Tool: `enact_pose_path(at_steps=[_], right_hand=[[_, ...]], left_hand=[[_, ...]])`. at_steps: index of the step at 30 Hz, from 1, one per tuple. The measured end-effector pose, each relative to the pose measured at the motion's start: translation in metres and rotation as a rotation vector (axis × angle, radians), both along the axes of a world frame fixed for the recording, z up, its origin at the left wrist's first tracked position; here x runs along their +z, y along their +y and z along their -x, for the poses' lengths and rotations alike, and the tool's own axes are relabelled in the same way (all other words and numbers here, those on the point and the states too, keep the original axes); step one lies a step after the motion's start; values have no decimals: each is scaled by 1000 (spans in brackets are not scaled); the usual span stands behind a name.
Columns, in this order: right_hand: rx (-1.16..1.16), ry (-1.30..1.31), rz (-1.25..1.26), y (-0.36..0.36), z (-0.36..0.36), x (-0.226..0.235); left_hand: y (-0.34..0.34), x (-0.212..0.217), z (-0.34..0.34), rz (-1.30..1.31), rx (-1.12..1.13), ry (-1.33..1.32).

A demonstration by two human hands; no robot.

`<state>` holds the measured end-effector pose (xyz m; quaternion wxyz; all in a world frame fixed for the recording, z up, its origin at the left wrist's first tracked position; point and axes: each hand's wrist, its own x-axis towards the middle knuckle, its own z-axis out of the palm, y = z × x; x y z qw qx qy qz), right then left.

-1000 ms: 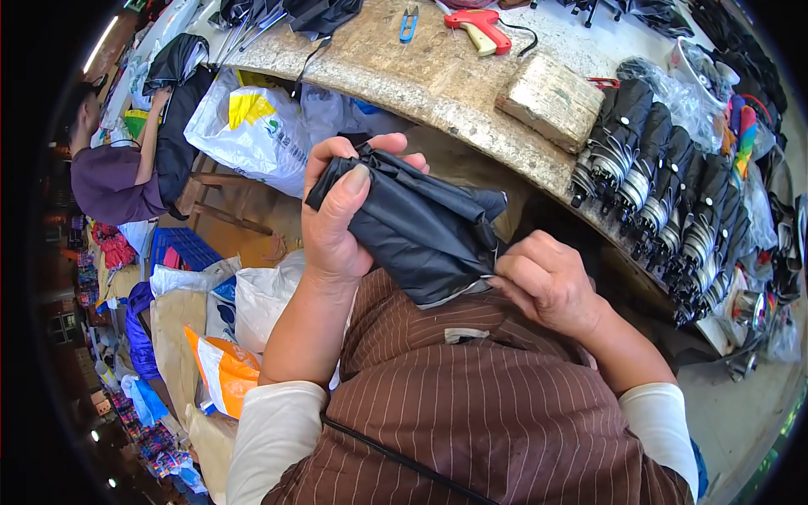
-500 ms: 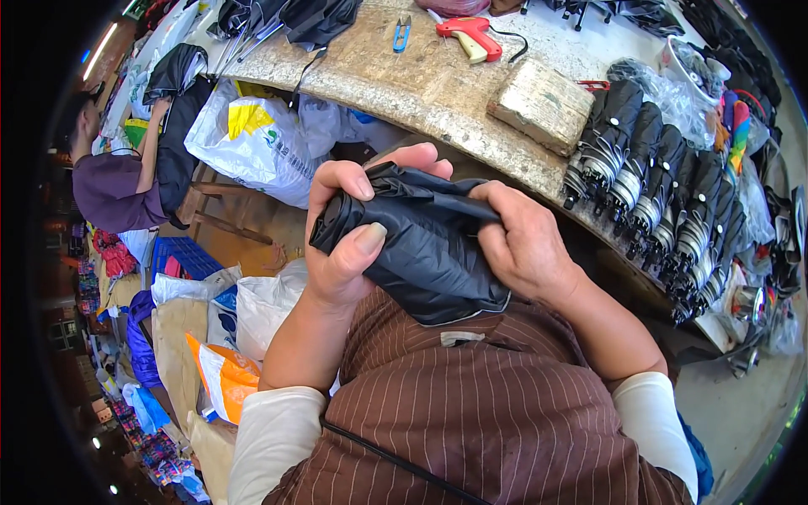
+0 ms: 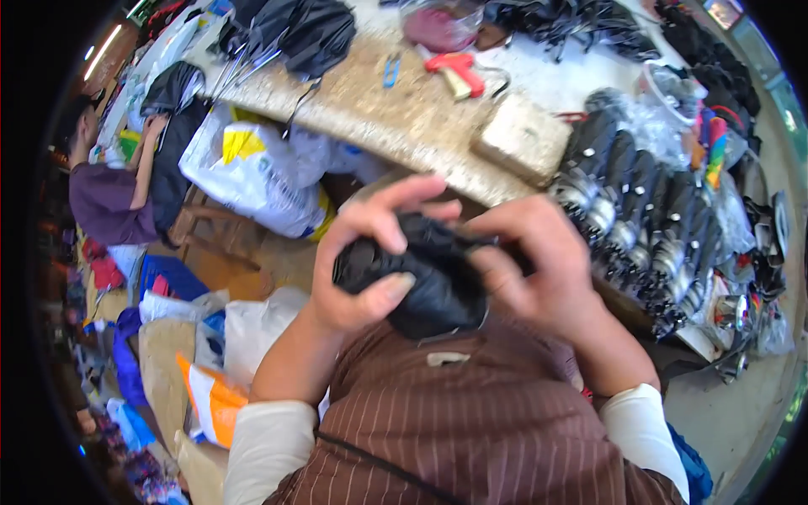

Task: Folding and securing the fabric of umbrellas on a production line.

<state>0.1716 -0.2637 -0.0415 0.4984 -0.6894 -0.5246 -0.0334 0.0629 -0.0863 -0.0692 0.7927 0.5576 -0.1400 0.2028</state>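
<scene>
In front of my chest I hold a black folding umbrella (image 3: 442,290), its cloth bunched into a short, thick roll. My left hand (image 3: 347,273) wraps round the left end, thumb below and fingers over the top. At the right end, my right hand (image 3: 543,257) has thumb and fingers on the cloth; motion blurs it somewhat. Whatever lies inside the roll is hidden. Several similar umbrellas (image 3: 627,189), rolled up and with silvery ends, lie in a row on the workbench to the right.
Beyond my hands runs a worn workbench (image 3: 362,105). On it lie a block (image 3: 522,139), a red tagging gun (image 3: 454,74), blue thread snips (image 3: 391,71) and black umbrella cloth (image 3: 316,38). Bags (image 3: 261,181) sit at the left, where another person (image 3: 114,198) works.
The umbrella looks more compact and turned away at its right side. My right hand has shifted along the cloth and blurs. The whole view has tilted slightly.
</scene>
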Motion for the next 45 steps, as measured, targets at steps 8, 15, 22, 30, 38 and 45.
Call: enact_pose_path(at_steps=[8, 15, 22, 30, 38, 45], right_hand=[[34, -215, -62, 12, 6, -2], [89, -126, -155, 6, -8, 21], [448, 294, 89, 13, -20, -19], [717, 679, 627, 9, 17, -50], [753, 763, 482, 12, -1, -25], [684, 752, 360, 3, -3, -14]], left_hand=[[-9, 0, 8, -122, -5, 13], [-17, 2, 15, -28, -149, -15], [-15, -2, 18, -2, -265, -111], [-20, 1, 22, -160, -159, -178], [-40, 56, 3, 79, -96, -123], [-27, 45, -11, -1, -47, -99]])
